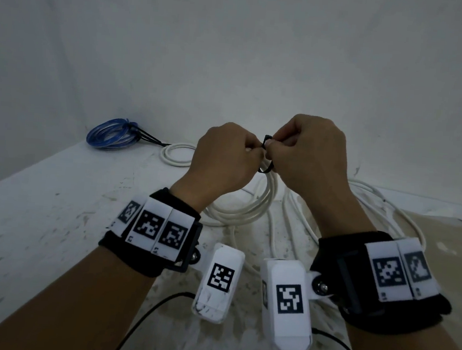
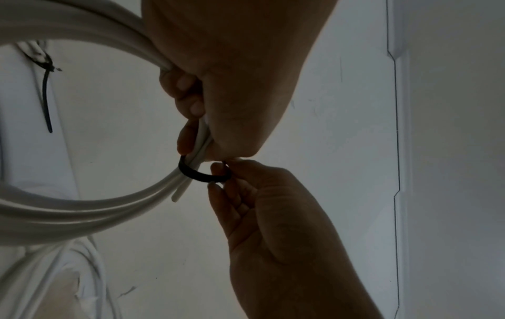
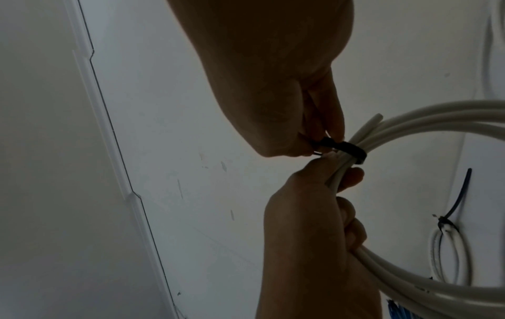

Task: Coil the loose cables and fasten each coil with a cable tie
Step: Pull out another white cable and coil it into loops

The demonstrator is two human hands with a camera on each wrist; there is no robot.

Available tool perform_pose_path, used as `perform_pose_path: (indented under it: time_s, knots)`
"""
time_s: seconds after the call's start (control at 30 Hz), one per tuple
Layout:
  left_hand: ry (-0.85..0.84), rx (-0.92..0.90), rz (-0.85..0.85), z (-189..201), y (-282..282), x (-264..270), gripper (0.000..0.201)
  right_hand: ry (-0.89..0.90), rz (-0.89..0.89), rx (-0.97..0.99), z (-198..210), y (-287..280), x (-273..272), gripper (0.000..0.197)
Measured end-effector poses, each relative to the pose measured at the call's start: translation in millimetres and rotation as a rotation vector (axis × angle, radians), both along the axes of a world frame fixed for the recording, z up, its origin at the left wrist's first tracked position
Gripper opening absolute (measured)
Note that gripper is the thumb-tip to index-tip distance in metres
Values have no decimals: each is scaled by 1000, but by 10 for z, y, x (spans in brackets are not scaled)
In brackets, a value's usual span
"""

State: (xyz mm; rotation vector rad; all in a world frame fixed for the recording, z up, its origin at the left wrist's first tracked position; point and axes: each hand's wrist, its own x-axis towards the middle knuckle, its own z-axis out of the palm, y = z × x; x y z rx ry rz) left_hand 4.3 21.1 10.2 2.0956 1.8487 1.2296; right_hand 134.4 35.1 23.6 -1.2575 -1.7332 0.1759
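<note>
A white cable coil (image 1: 251, 213) hangs in the air above the table, several turns bunched at the top. My left hand (image 1: 253, 150) grips that bunch in its curled fingers. A black cable tie (image 1: 267, 143) loops round the bunch just beside the left fingers. My right hand (image 1: 274, 146) pinches the tie at its head. In the left wrist view the tie (image 2: 202, 176) forms a loose ring round the coil (image 2: 82, 207), with a cut cable end poking out below. The right wrist view shows the tie (image 3: 352, 151) wrapped over the coil (image 3: 437, 123).
A blue coil (image 1: 113, 135) bound with black ties lies at the table's far left corner. A tied white coil (image 1: 176, 153) lies beside it. Loose white cable (image 1: 388, 213) sprawls over the table to the right. A wall stands close behind.
</note>
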Motion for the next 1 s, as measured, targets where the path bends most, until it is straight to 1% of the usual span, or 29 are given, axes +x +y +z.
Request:
perform_pose_path:
  time_s: [0.1, 0.17, 0.37, 0.5, 0.57, 0.6, 0.67, 0.73, 0.77, 0.8, 0.83, 1.0]
  knots:
    - [16, -8, -34, 38, -17, -25, 21, -2, 27, -23, -16, 3, -8, 15]
    - [1, -22, -51, 50, -26, -35, 21, -13, 47, -33, -14, 8, -16, 14]
    - [-34, -24, -77, 59, -27, -32, 23, 33, 7, 3, -25, -10, -40, 4]
    - [-66, -20, -104, 49, -30, -36, 22, 57, -22, -23, -12, -53, -56, 10]
    - [-86, -23, -120, 34, -26, -25, 22, 75, -73, -118, -8, -57, -28, 15]
    - [-93, -25, -125, 30, -24, -22, 22, 121, -54, -194, -5, -52, -5, 19]
    - [-96, -25, -133, 28, -30, -15, 20, 310, 61, -333, 39, -56, 38, 24]
    - [-134, -19, -174, 39, -43, 8, 18, 549, 148, -438, 94, -89, 73, 20]
    - [-155, -16, -203, 47, -56, 26, 18, 659, 183, -483, 107, -104, 79, 15]
    - [-171, -18, -224, 52, -64, 36, 18, 734, 215, -512, 118, -111, 78, 10]
    - [-185, -25, -240, 52, -66, 39, 17, 757, 238, -523, 126, -111, 78, 9]
    - [-202, -70, -320, 78, -79, 25, 18, 681, 256, -496, 157, -92, 156, 16]
